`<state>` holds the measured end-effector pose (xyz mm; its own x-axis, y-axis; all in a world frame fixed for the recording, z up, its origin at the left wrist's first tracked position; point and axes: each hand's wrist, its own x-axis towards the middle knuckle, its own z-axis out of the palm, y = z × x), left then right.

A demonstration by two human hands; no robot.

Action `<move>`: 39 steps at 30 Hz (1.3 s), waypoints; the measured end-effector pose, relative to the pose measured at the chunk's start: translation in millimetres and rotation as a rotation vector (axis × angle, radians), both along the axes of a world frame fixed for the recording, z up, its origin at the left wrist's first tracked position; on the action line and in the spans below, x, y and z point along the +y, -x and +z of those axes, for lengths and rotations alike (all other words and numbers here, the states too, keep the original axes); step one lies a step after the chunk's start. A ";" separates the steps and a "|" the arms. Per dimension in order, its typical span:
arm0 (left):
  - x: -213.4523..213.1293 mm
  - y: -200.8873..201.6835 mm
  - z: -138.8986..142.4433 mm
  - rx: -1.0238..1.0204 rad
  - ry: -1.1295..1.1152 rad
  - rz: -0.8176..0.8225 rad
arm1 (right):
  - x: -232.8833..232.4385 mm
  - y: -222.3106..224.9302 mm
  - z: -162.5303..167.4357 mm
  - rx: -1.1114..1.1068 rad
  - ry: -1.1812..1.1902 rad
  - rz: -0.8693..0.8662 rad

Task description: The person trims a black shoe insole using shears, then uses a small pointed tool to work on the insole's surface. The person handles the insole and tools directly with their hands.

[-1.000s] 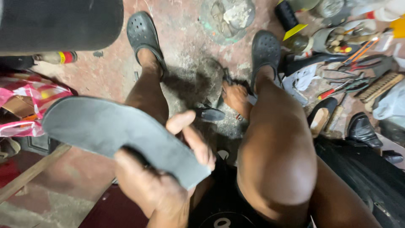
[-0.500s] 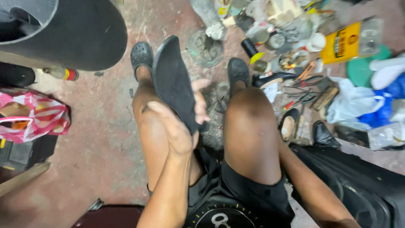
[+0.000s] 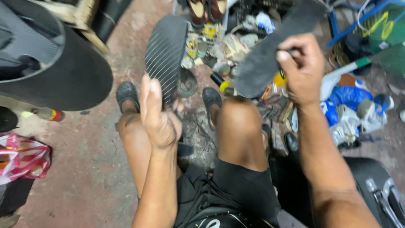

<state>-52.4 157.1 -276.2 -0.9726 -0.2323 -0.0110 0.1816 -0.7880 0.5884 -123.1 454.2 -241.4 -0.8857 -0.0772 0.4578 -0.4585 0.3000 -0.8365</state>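
Seated person's left hand point(image 3: 158, 120) grips a ribbed sole point(image 3: 166, 57) upper centre, right hand point(image 3: 301, 69) pinches a smooth sole point(image 3: 270, 55) upper right, apparently comparing the 2.

A single head-worn camera looked steeply down from the seated person's own eye level, close over the bare knees, facing forward across the concrete floor point(image 3: 84, 169) toward clutter at its far edge. No second view shared the scene.

ribbed matt black rubber sole point(image 3: 165, 55); second rubber sole point(image 3: 270, 52) matt grey and rough; floor point(image 3: 84, 169) rough stained concrete; bag point(image 3: 21, 158) glossy pink plastic.
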 end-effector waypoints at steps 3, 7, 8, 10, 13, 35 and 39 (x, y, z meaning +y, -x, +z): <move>-6.0 8.5 19.5 0.179 0.089 -0.029 | -61.1 13.8 8.4 0.128 -0.026 0.110; -21.4 17.6 1.1 0.306 0.367 -0.090 | -134.0 17.8 -18.5 0.024 0.007 0.099; -26.1 20.2 -8.2 0.263 0.433 -0.086 | -144.1 16.7 -27.0 -0.007 0.101 0.214; -33.6 26.3 -29.7 0.165 0.560 -0.102 | -155.9 15.9 -42.8 -0.088 0.296 0.421; -38.4 30.9 -54.8 0.103 0.707 0.042 | -158.9 21.3 -58.6 -0.393 0.321 0.427; -86.5 62.6 -60.8 -0.145 0.987 -0.025 | -137.4 62.8 -70.9 -0.115 -0.135 0.420; -84.7 70.4 -81.5 -0.121 0.710 0.040 | -159.0 52.3 -77.1 -0.507 -0.453 0.401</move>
<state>-122.8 72.4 -357.7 -0.9647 -0.2589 0.0485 0.1032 -0.2023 0.9739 -175.4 295.3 -318.5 -0.8433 -0.5170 -0.1468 -0.1988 0.5538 -0.8086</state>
